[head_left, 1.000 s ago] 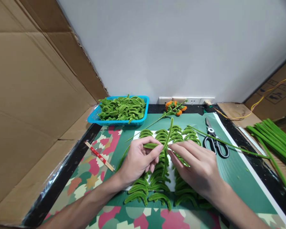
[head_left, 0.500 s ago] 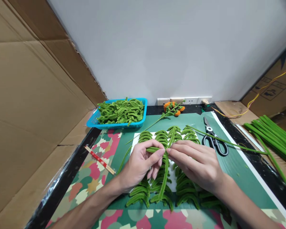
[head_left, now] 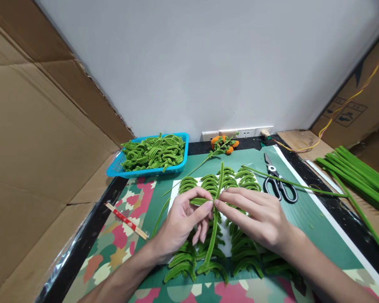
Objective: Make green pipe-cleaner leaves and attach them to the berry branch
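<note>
Between my hands stands a long green pipe cleaner (head_left: pixel 212 240), running up and down the view and crossing other green pipe cleaner pieces (head_left: pixel 198 201) at the fingertips. My left hand (head_left: pixel 185 221) pinches those pieces between thumb and forefinger, right by the crossing. From the other side, my right hand (head_left: pixel 260 216) pinches the same spot, its fingers pressed together; the exact joint is hidden. Below, rows of curved green pipe cleaner pieces (head_left: pixel 248 252) lie on a white sheet (head_left: pixel 226 242) and the green mat.
A blue basket (head_left: pixel 154 171) heaped with green pieces stands back left. Scissors (head_left: pixel 279 185) and a stem with orange blossoms (head_left: pixel 222 145) lie on the mat (head_left: pixel 318 223). Wrapped chopsticks (head_left: pixel 126 221) lie left, and a bundle of long green pipe cleaners (head_left: pixel 356 181) right.
The whole view has shifted slightly. The top of the long pipe cleaner now stands straighter and stretches farther up. Both hands keep their pinch at the crossing.
</note>
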### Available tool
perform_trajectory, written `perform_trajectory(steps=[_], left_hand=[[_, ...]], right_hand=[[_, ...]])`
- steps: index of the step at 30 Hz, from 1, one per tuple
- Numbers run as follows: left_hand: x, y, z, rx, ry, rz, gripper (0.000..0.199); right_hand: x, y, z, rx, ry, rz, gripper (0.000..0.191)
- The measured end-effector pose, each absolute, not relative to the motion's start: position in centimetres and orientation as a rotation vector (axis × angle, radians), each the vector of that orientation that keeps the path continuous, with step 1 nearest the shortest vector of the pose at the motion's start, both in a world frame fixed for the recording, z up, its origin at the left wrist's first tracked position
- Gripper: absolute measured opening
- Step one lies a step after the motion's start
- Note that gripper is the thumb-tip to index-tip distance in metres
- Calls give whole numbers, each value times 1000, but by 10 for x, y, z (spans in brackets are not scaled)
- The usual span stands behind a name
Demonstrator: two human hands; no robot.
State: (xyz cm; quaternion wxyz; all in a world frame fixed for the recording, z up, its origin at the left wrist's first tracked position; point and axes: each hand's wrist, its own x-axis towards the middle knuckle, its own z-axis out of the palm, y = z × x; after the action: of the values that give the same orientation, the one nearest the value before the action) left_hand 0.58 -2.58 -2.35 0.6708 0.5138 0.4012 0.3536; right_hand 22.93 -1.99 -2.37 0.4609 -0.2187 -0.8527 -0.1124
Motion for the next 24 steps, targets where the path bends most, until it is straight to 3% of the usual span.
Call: perform_trajectory(steps=[14,21,24], left_hand=[[2,-35,-25,1390,1041,896,24],[4,-32,-17,2070,1026,1135,6],[-1,-17,-17,2283,924,1028,9]], right_hand=[[222,-23,-29,-524,-2097,-194,24],[215,-26,-24,-762,-1840,586,14],[221,-19,-17,-833,-1686,1173,23]])
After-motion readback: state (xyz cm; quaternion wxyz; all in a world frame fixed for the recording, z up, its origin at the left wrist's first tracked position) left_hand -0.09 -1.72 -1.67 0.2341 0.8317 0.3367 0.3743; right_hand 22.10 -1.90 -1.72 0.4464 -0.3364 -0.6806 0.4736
